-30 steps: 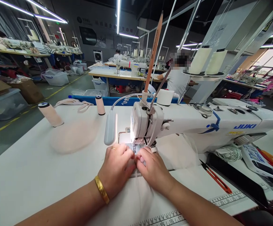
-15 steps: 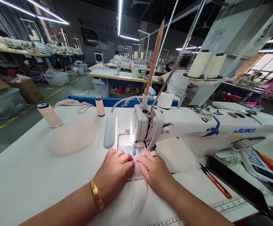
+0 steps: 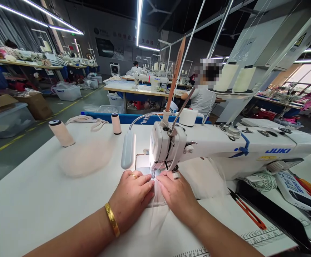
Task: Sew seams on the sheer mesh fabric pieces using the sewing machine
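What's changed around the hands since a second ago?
The left hand and right hand have eased from bunched fingers to flatter ones, with more sheer fabric showing between them; no clear release shows. The sewing machine and peach spools stayed put.

Ceiling tubes (image 3: pixel 139 21) glare — the back wall (image 3: pixel 130 49) lies dim

Left forearm (image 3: pixel 77 231): bare, encircled just behind the left grip (image 3: pixel 131 194) by a gold bangle (image 3: pixel 112 219), a broad, smooth-edged band with bright highlights. A narrow gold ring (image 3: pixel 133 175) is worn on the same grip; which digit it circles is unclear. Right forearm (image 3: pixel 217 228) and right grip (image 3: pixel 181 194): both bare as far as the view extends.
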`<state>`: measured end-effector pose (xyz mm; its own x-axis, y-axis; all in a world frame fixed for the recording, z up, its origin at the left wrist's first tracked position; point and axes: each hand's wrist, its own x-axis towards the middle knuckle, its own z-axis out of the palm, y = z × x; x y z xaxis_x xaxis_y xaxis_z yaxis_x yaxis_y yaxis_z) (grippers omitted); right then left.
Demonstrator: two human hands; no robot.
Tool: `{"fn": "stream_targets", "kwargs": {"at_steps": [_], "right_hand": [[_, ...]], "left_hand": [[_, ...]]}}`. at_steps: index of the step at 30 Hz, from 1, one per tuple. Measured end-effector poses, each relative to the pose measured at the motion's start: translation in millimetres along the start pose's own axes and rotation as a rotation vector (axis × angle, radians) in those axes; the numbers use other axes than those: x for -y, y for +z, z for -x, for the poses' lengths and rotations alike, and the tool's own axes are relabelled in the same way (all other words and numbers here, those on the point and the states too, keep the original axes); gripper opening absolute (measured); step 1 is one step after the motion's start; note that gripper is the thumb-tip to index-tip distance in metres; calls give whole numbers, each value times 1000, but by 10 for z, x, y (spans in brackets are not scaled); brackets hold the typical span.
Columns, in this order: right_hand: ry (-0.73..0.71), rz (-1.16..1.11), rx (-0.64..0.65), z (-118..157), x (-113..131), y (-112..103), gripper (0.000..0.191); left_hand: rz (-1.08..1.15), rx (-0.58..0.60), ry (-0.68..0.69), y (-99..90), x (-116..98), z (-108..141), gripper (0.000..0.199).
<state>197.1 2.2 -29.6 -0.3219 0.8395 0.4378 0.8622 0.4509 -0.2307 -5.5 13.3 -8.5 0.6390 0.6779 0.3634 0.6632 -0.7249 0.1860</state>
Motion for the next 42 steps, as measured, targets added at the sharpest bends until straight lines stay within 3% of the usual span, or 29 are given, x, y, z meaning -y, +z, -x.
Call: {"fn": "stream_targets", "kwargs": {"at_steps": [5, 8, 11, 12, 14, 16, 19, 21, 25, 27, 29, 32, 39, 42], "right_hand": [[-31, -22, 26, 32, -9, 0, 27], [-81, -113, 65, 57, -22, -112, 24], [-194, -287, 195, 60, -20, -321, 6], [-240, -340, 259, 56, -14, -391, 18], [-300, -384, 361, 44, 5, -495, 30], [-310, -355, 390, 37, 23, -533, 15], [-277, -351, 370, 45, 35, -492, 20], [-227, -402, 312, 56, 32, -441, 19], [-56, -471, 143, 64, 28, -364, 17], [37, -505, 92, 51, 37, -347, 19], [107, -534, 79, 30, 52, -340, 22], [182, -572, 93, -1, 73, -334, 27], [190, -615, 113, 2, 56, -334, 26], [9, -517, 204, 24, 28, -394, 21]], "left_hand": [[32, 14, -22, -8, 13, 6, 25], [91, 31, -26, -58, 45, 72, 20], [139, 121, 13, -163, 34, 179, 52], [140, 157, 25, -198, 16, 209, 59], [141, 192, 33, -237, -31, 244, 46], [163, 151, 29, -215, -64, 235, 6], [200, 12, 19, -92, -52, 158, 27], [234, -44, -26, -16, -17, 83, 24], [373, 15, -166, 11, 26, -66, 12], [398, 49, -193, -8, 36, -117, 19], [406, 53, -188, -17, 54, -147, 26], [424, 43, -175, -6, 96, -168, 22], [430, 19, -104, 20, 142, -173, 28], [353, -29, 32, 24, 118, -120, 24]]}}
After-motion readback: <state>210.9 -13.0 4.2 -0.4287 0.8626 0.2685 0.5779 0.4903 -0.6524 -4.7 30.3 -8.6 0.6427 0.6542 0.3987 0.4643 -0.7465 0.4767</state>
